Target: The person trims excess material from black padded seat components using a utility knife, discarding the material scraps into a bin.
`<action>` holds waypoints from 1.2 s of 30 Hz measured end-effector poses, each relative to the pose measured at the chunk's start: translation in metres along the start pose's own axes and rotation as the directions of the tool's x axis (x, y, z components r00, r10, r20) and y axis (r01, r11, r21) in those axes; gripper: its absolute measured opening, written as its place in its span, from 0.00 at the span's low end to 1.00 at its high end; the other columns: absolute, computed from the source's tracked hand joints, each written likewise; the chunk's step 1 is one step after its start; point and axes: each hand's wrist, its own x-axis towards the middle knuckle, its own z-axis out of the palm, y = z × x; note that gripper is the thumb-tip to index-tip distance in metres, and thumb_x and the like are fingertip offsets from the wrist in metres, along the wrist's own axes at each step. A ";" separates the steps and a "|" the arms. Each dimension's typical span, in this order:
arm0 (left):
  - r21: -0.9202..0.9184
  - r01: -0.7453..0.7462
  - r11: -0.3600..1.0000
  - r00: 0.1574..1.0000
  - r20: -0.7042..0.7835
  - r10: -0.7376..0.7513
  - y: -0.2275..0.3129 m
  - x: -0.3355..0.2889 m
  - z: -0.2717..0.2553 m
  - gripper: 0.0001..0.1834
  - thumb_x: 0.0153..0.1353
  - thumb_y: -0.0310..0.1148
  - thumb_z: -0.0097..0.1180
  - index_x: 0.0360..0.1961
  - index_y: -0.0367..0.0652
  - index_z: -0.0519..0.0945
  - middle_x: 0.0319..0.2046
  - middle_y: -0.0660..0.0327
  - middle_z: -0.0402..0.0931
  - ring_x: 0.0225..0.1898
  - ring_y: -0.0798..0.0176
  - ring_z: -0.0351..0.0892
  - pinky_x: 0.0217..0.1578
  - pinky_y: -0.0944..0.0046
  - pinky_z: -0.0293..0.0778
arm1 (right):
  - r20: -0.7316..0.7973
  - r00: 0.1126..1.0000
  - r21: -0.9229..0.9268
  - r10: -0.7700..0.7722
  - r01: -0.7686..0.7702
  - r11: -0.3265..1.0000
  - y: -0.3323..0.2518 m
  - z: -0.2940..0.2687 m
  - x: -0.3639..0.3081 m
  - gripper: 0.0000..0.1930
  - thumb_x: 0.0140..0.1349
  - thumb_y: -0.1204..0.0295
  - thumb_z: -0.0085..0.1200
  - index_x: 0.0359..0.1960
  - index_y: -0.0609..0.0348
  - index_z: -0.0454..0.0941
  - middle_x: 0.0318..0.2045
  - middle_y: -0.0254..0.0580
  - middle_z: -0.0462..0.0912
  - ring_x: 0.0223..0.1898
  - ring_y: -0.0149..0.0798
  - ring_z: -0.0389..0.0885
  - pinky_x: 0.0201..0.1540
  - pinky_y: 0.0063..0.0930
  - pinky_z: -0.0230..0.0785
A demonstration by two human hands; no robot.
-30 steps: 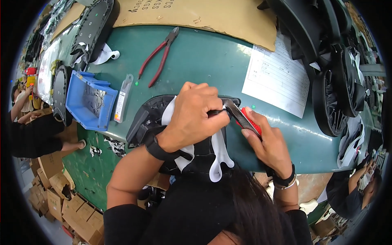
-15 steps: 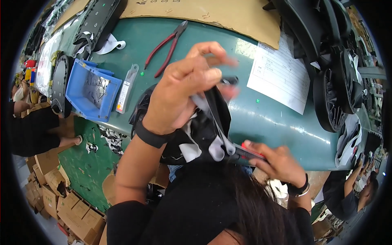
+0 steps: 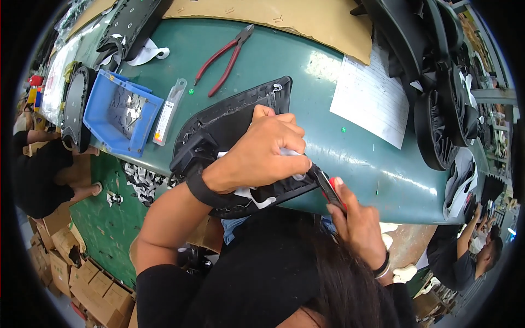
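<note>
A black fabric-covered panel [image 3: 227, 123] lies underside up at the near edge of the table, its black cover folded in along the rim. My left hand [image 3: 265, 147] rests over it with fingers closed on white-and-black fabric [image 3: 257, 195], which trails out below the palm. A utility knife [image 3: 330, 192] with a red and dark grey body is in my right hand [image 3: 358, 221]. Its front end points up and left, close to the panel's right corner beside my left fingertips. Whether the blade touches the fabric cannot be made out.
Red-handled cutting pliers [image 3: 224, 61], a blue bin [image 3: 117, 117] of small metal pieces and a clear plastic case [image 3: 170, 112] lie left on the green table [image 3: 361, 175]. A paper sheet [image 3: 369, 101] and stacked black parts [image 3: 443, 128] are at right. Co-workers stand on both sides.
My left hand has come down from above onto the panel, pulling less fabric up. The panel now lies in plain view. The knife has turned to point more upward.
</note>
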 end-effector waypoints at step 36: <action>0.161 -0.016 0.987 0.993 -0.111 0.034 -0.001 -0.018 0.009 0.15 0.44 0.31 0.63 0.11 0.48 0.68 0.12 0.71 0.60 0.20 0.69 0.58 0.35 0.62 0.52 | 0.189 0.980 -0.204 -0.061 0.100 0.974 -0.003 -0.018 0.023 0.30 0.52 0.76 0.64 0.60 0.58 0.71 0.20 0.42 0.75 0.20 0.50 0.75 0.24 0.40 0.67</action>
